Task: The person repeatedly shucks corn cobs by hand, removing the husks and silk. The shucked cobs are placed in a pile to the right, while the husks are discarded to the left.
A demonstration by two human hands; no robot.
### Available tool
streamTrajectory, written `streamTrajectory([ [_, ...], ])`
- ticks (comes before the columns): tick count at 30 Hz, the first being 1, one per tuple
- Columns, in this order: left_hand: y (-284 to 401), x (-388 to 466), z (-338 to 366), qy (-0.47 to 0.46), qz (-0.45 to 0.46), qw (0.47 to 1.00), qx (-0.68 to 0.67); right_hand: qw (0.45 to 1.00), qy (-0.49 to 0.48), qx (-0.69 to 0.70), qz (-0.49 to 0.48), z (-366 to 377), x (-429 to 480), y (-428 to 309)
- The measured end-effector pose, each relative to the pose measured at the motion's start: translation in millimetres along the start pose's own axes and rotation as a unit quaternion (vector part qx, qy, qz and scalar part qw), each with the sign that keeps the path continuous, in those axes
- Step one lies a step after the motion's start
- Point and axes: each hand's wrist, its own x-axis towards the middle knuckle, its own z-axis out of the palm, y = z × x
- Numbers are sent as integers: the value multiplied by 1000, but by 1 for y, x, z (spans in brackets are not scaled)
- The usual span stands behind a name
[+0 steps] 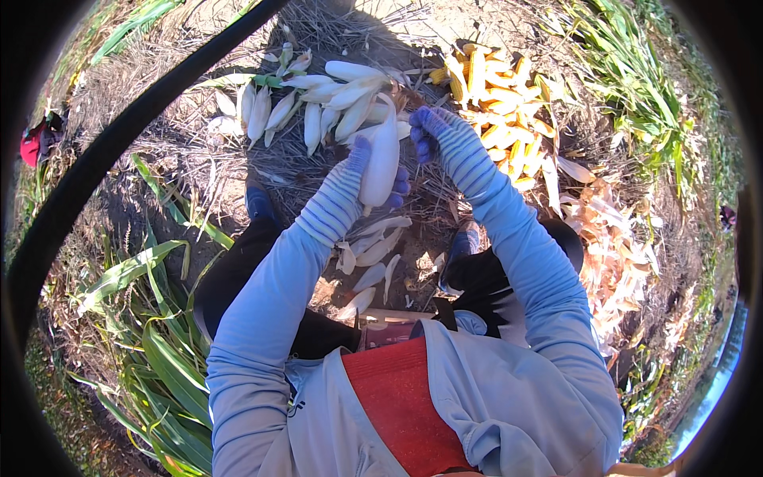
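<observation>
My left hand [347,179], in a striped knit glove with purple fingers, grips an ear of corn in its pale husk [381,161]. The thumb lies along its left side and the fingertips show at its right. My right hand [444,134], gloved alike, is raised just right of the ear's upper end with its fingers curled. Whether anything is pinched in those fingers cannot be made out. Beyond the hands lies a heap of corn ears in pale husks [351,98]. Bare yellow corn cobs [501,101] are piled to the right of it, in bright sun.
Loose husks [378,247] lie on the ground between my shoes. A larger pile of dry husks [608,250] is beside my right arm. Green corn stalks [173,364] lie at left, and more leaves [638,77] at upper right. A dark curved bar [119,134] crosses the view's left side.
</observation>
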Motion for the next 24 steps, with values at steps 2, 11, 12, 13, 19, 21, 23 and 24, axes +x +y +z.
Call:
streamTrajectory([
  [2,1,0,1,-2,0,1000,12,999,6,-42,-13,4,-3,-2],
  [11,-3,5,-6,-56,29,998,-32,995,-13,-89,-46,7,-5,0],
  [12,-3,5,-4,-53,41,998,-20,994,-18,-105,-37,8,-5,-3],
  [13,-3,6,-3,-51,54,997,-7,992,-24,-122,-28,8,-5,-4],
  [19,-15,13,-8,-21,131,985,107,982,12,-182,-39,6,0,5],
  [21,-17,14,-10,-1,141,978,154,984,7,-178,-22,6,-1,3],
  [23,-17,12,-9,18,151,970,189,985,4,-174,-22,6,-1,3],
  [24,-15,11,-7,28,156,967,201,985,3,-171,-31,6,-2,4],
])
